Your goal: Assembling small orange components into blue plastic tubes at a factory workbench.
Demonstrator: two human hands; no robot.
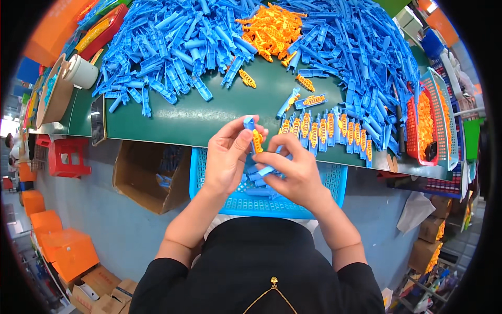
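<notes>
Over the table's front edge, my left hand [228,154] grips a narrow blue plastic part [249,123] with an orange ribbed insert [257,141] lying along it. My right hand [294,168] is closed at its lower end, fingertips on the insert. Another blue plastic piece [265,171] shows at my right fingers; how it is held I cannot tell. Below both hands is a light-blue mesh basket [337,183] with blue pieces inside. Right of my hands, several blue parts with orange inserts [322,131] stand in a slanting row along the table edge.
Heaps of blue parts [172,42] and orange inserts [272,31] cover the far side of the green table [172,123]. A phone [98,120] lies at its left edge, near a white cup [81,71]. A red basket [410,128] stands right; a cardboard box [138,186] sits below left.
</notes>
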